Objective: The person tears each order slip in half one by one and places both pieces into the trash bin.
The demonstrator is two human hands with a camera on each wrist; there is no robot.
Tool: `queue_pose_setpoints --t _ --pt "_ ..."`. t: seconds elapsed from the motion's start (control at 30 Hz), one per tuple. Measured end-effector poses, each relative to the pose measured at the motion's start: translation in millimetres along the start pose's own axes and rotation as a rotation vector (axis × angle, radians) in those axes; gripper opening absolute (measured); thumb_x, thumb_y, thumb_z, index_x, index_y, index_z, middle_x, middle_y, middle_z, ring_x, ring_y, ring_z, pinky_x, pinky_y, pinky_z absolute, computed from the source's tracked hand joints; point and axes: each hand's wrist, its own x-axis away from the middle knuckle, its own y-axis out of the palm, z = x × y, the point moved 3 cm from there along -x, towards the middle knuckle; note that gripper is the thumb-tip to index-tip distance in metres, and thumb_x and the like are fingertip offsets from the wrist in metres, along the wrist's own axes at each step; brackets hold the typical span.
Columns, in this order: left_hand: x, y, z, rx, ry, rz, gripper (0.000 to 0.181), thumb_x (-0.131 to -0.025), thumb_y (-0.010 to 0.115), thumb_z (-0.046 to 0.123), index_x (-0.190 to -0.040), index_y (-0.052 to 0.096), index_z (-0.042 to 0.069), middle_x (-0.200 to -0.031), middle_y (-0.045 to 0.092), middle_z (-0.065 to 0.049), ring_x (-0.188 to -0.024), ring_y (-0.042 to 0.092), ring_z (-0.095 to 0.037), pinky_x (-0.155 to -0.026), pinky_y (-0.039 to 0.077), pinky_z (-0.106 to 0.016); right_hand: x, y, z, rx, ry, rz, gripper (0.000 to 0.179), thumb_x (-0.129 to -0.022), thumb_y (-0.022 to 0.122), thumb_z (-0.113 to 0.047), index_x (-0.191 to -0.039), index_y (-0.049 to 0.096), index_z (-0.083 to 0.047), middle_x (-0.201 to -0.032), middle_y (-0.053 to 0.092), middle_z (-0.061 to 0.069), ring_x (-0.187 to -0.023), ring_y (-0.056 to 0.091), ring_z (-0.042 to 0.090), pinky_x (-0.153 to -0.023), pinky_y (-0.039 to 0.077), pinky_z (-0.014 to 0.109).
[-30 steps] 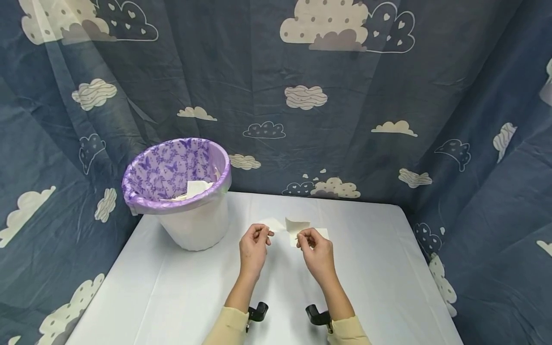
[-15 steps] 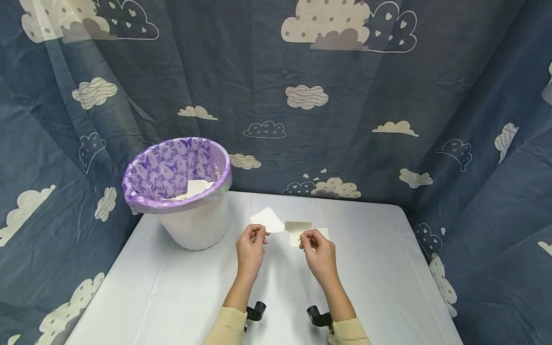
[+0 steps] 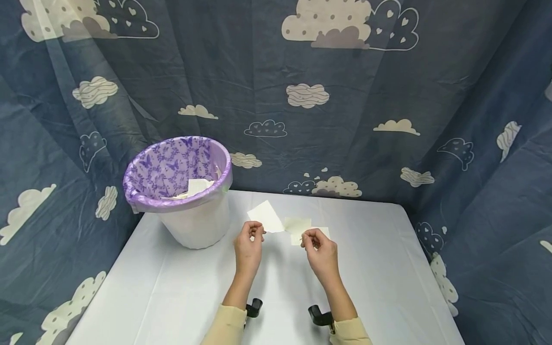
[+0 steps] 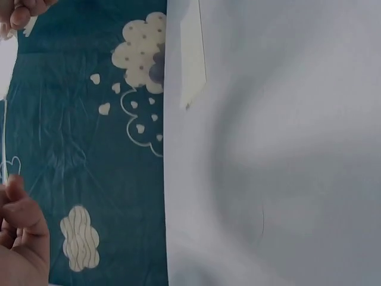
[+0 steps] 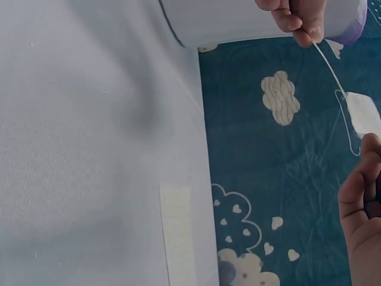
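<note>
Fingertip pinch, both sides: left hand [image 3: 248, 247] holds left paper [image 3: 266, 217], right hand [image 3: 322, 254] right paper [image 3: 297, 224], raised above the white table [image 3: 172, 292]. Left paper, thin and four-cornered, has its long axis slanting far-left to near-right, near corner meeting right paper; joined or not, can't tell. Creamy sheet [image 5: 177, 232] lies flat beneath.

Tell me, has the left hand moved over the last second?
Yes. In the head view, the left hand has shifted slightly left, closer to the bin.
</note>
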Motion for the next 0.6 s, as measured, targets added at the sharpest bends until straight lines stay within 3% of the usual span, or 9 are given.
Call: queue_pose_setpoints --t 0.17,0.33,0.47,0.6 --pt "-6.7 -10.7 -0.8 -0.046 0.064 0.062 0.005 -0.102 0.069 0.008 -0.101 0.072 0.003 -0.084 0.077 -0.013 -0.067 0.066 -0.016 -0.056 0.049 -0.020 -3.3 -4 2 0.003 0.033 0.036 0.006 -0.101 0.070 -0.007 -0.094 0.071 -0.007 -0.074 0.073 0.002 -0.069 0.062 0.006 -0.072 0.053 0.017" --pt "-9.5 -16.7 3.8 -0.061 0.121 0.064 0.005 -0.102 0.070 0.008 -0.100 0.073 0.005 -0.083 0.077 -0.008 -0.068 0.068 -0.018 -0.059 0.053 -0.019 -8.1 0 -2 -0.006 -0.005 0.021 0.004 -0.100 0.069 -0.006 -0.098 0.072 -0.005 -0.076 0.074 0.003 -0.073 0.064 0.007 -0.072 0.053 0.017" --pt "-9.6 -21.2 18.4 -0.105 0.201 0.062 0.004 -0.102 0.070 0.008 -0.103 0.073 0.006 -0.086 0.076 -0.007 -0.071 0.069 -0.019 -0.059 0.055 -0.021 -13.7 6 -11 -0.012 -0.071 0.019 0.004 -0.099 0.069 -0.003 -0.100 0.073 -0.003 -0.076 0.074 0.004 -0.072 0.064 0.008 -0.069 0.053 0.018" --pt "-14.5 -30.5 42.5 -0.146 0.320 0.077 0.006 -0.103 0.069 0.008 -0.106 0.072 0.004 -0.090 0.075 -0.009 -0.073 0.070 -0.020 -0.058 0.053 -0.023 -24.4 12 -25 -0.029 -0.093 0.014 0.005 -0.100 0.068 -0.003 -0.101 0.072 -0.004 -0.079 0.076 0.004 -0.073 0.066 0.011 -0.070 0.053 0.017"
